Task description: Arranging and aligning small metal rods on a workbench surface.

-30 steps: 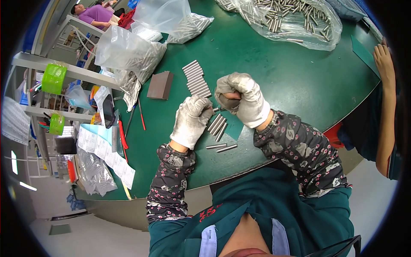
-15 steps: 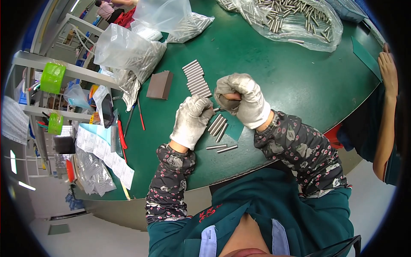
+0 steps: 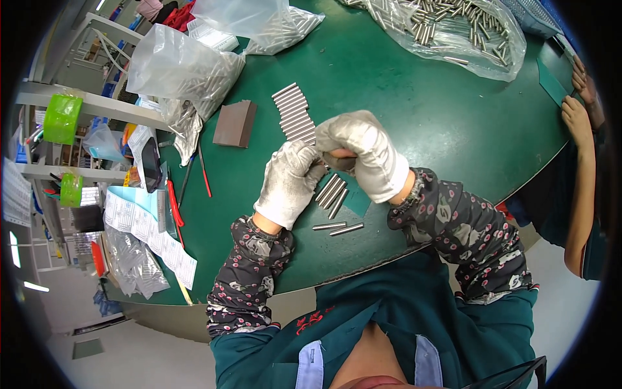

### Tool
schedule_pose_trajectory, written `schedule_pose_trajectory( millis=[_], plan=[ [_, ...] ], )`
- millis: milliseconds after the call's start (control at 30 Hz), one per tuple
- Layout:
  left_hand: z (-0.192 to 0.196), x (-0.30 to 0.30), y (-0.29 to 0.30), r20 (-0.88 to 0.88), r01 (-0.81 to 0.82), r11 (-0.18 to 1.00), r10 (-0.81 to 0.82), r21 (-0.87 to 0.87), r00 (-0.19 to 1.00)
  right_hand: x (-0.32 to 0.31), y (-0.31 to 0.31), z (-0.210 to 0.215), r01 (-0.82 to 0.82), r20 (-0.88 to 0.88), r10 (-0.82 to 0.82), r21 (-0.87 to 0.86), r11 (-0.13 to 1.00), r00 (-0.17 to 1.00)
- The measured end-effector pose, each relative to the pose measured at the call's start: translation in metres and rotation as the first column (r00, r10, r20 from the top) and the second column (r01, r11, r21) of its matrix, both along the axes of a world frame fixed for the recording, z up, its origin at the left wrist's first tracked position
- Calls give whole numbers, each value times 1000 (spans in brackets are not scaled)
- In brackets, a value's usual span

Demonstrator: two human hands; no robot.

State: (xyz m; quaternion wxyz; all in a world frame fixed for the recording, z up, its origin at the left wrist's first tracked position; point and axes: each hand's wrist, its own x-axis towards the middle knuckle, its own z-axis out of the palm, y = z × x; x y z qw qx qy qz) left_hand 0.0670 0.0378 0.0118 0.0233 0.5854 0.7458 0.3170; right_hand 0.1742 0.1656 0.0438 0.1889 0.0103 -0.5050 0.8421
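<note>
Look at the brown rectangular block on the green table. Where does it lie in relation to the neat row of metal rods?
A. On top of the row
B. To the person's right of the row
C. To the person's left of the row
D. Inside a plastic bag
C: the brown block lies flat on the green table, apart from the row of metal rods and on its left.

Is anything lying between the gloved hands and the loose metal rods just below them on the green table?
Nothing visible does. The left hand and right hand meet directly above the loose rods; only bare green table surrounds them. The neat rod row and brown block lie beyond.
</note>
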Motion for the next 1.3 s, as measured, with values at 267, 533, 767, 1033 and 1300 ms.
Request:
schedule_pose_trajectory(
  millis=[267, 533, 767, 1033, 1300],
  plan=[
    [3, -3, 2, 91, 56, 998, -57, 11, 994, -14, -6, -1, 29, -5, -28, 120, 992, 1000],
    [-1, -5, -5, -7, 9, 1000, -9, -9, 1000, 0, 6, -25, 41, -95, -54, -135, 990, 994],
    [1, -5, -4, -21, 5, 1000, -6, -27, 1000, 1, 9, -18, 43, -67, -50, -111, 993, 996],
    [25, 7, -4, 304, -172, 980, 193, -95, 933, 1, 9, -18, 4, -85, -13, -102, 995, 996],
    [9, -3, 5, -297, -221, 975, 202, -32, 933, 4, 9, -16, 26, -42, -28, -37, 999, 999]
  ],
)
